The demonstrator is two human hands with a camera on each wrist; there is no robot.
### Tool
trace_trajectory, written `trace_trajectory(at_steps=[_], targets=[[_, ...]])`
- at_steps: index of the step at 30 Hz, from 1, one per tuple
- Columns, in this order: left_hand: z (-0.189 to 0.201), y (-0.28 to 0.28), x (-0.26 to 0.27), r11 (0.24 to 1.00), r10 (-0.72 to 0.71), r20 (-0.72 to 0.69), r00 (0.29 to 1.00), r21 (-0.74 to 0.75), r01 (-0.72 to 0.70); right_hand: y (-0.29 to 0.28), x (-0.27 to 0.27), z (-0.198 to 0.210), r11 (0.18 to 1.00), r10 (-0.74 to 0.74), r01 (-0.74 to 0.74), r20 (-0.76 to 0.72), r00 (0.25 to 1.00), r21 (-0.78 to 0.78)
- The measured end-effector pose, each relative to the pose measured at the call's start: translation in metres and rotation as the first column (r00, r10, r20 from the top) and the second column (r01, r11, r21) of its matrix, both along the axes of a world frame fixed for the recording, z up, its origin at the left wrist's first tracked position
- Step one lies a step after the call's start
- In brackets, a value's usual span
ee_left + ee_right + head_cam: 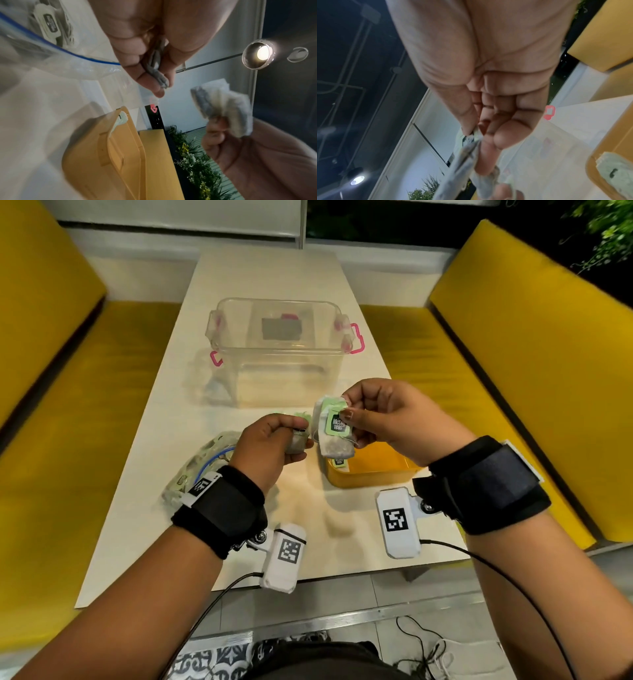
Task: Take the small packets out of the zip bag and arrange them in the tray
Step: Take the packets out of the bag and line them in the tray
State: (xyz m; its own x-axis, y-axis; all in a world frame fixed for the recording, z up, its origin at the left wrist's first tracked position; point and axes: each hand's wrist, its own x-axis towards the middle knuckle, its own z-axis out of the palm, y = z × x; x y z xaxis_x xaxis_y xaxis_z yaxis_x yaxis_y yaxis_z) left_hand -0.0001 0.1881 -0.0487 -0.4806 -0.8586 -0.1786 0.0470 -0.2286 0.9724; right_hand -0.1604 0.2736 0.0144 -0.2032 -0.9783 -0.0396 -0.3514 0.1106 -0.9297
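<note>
Both hands hover above the near part of the white table (pixel 239 302). My left hand (pixel 297 436) pinches one small tea packet (pixel 295 444) between thumb and fingers; the left wrist view shows it as a grey packet (pixel 157 70). My right hand (pixel 349 413) pinches a few tea packets (pixel 334 436) with a green tag, above the left end of the yellow tray (pixel 376 472). One packet (pixel 614 169) lies inside the tray (pixel 599 148). The clear zip bag (pixel 197 465) with a blue seal lies on the table under my left wrist, with several packets still inside.
A clear plastic box (pixel 277 337) with pink handles stands in the middle of the table, beyond my hands. Yellow benches (pixel 68 405) run along both sides of the table. Cables hang from the wrist cameras over the table's near edge.
</note>
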Motion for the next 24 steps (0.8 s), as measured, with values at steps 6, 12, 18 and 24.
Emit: trace_trajectory(at_steps=[6,12,18,24], targets=[[0.007,0.002,-0.008,0.981,-0.099,-0.187,0.977,0.145,0.127,-0.014,0.011,-0.01,1.0,-0.02,0.024,-0.166,0.986,0.02],[0.001,0.002,-0.008,0.991,-0.086,-0.087,0.992,-0.108,0.076,-0.023,0.011,-0.017,0.986,-0.164,0.158,-0.159,0.974,-0.05],[0.002,-0.009,-0.011,0.979,0.084,-0.124,0.989,-0.176,-0.106,-0.019,0.017,-0.028,0.984,-0.154,0.145,0.086,0.984,0.101],[0.005,-0.018,-0.007,0.973,0.004,-0.046,0.999,-0.23,-0.014,-0.027,0.011,-0.024,0.953,-0.283,0.29,0.088,0.955,-0.084]])
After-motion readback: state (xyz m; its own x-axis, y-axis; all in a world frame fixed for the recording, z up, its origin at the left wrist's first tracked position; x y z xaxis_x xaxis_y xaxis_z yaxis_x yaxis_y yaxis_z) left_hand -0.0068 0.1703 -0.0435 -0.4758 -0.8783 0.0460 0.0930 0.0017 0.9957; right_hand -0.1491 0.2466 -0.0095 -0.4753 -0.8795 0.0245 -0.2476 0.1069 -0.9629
